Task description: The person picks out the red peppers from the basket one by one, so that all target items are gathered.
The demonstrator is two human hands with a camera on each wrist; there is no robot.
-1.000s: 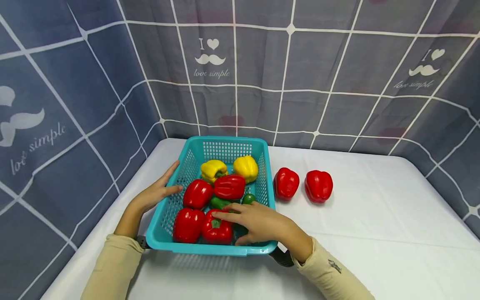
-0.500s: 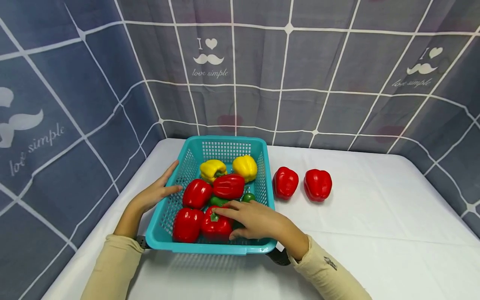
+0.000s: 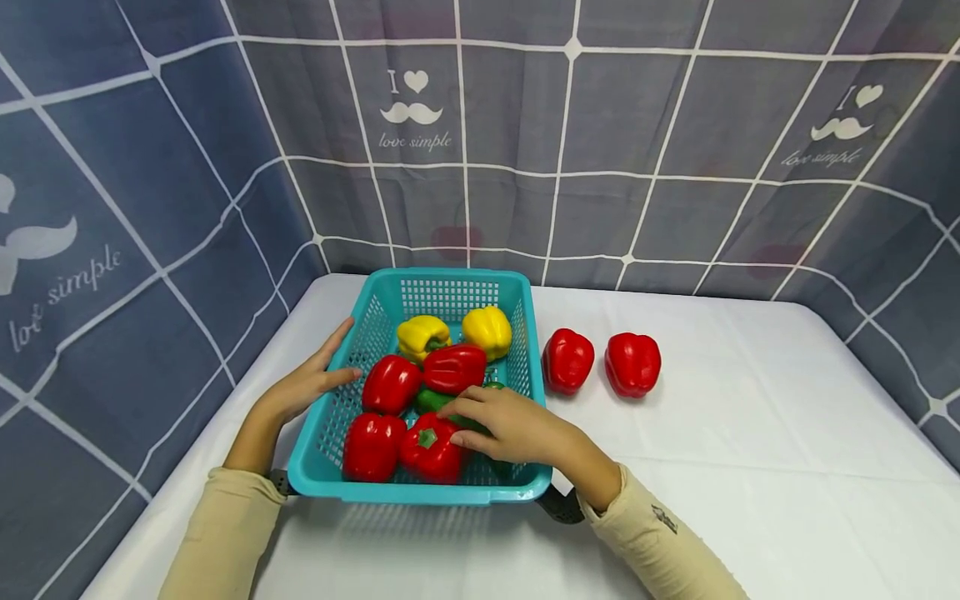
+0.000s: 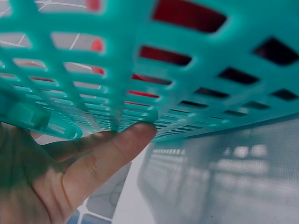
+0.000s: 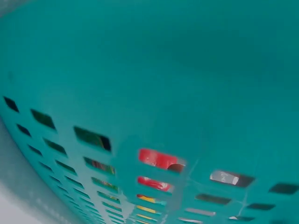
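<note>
A turquoise plastic basket (image 3: 416,493) holds several red bell peppers, two yellow bell peppers (image 3: 487,332) and green vegetables (image 3: 430,401). My left hand (image 3: 303,387) rests along the basket's left side with fingers spread; in the left wrist view its thumb (image 4: 110,161) lies against the perforated wall. Inside the basket's front right part, my right hand (image 3: 517,427) reaches over with loosely bent fingers. Its fingertips are right at the upper right edge of a red bell pepper (image 3: 429,457) whose green stem faces up. The right wrist view shows mostly basket wall (image 5: 140,93).
Two more red bell peppers (image 3: 567,361) stand on the white-covered table (image 3: 735,417), right of the basket. A grey checked cloth (image 3: 517,108) hangs behind, and a blue one (image 3: 97,225) is close on the left.
My right hand first shifted left onto the stemmed red bell pepper, then lifted slightly up toward its upper right edge. That pepper has turned a little. The left hand stays at the basket's side.
</note>
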